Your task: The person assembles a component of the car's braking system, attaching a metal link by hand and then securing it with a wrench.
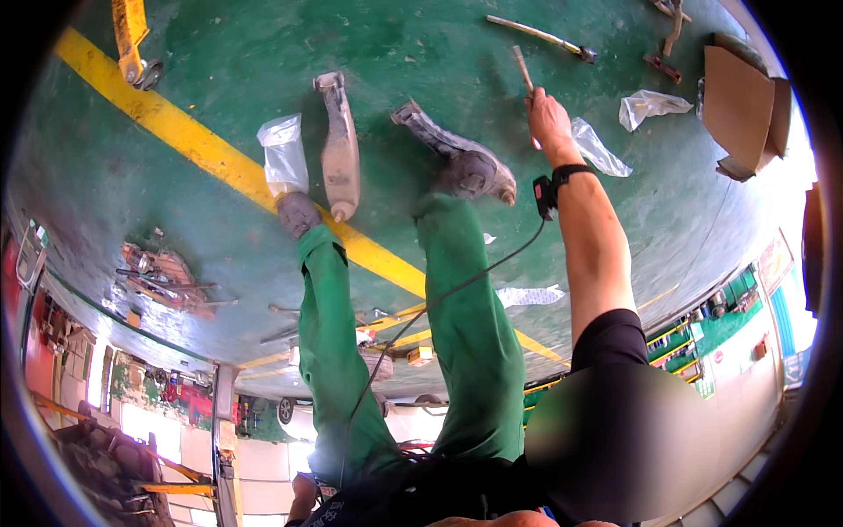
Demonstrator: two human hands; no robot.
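My right hand is closed around a slim stick-like tool with a pale shaft. A bit of red shows below the fingers; the tool's exact kind is unclear. To the left of that hand, a long grey metal arm-shaped part lies on the floor, my right shoe resting against or on it. A second similar part lies further left. Just beyond my right hand is a long-handled hammer. Clear plastic wrap lies beside my right wrist. My left hand is not visible; only some skin shows by the left thigh.
A clear bag touches my left shoe. Right of it all stands an opened cardboard box, another plastic bag near it. A yellow floor line crosses the green floor. A cable runs from my right wrist.
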